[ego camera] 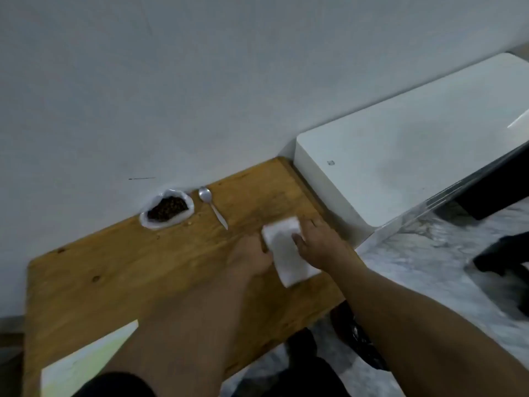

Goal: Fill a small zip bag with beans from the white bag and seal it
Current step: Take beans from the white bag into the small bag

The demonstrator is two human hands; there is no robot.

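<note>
Wood, pale and knotty, that's the table [114, 267], and from the head view everything is happening at its right end. The zip bag [286, 253] lies flat there, a whitish slip between the two hands. It may be a thin pack of them; the blur won't let me say.

It looks feather-light, limp and slick, the kind of film that skids on the wood and buckles if it's pushed. To my eye the place to take it is the mouth edge, one lip pinched and peeled from the other, though I can't tell which end carries the zip.

The left hand [252, 255] is up against the bag's left edge. Its fingers are tucked out of sight against the plastic, so I can't call it pinching or just touching.

The right hand [320, 243] lies on the bag's right side. Its thumb [297, 239] rests on the film and the fingers are spread fairly straight past the far corner, looking loose rather than clamped. Neither hand has the bag off the table.

Well apart, back by the wall, the white bag [144, 222] sits open, soft and slumped, with dark beans [167, 210] showing inside. A spoon [213, 206] lies just beside it, untouched. No beans are in the zip bag yet, so filling hasn't begun.
</note>
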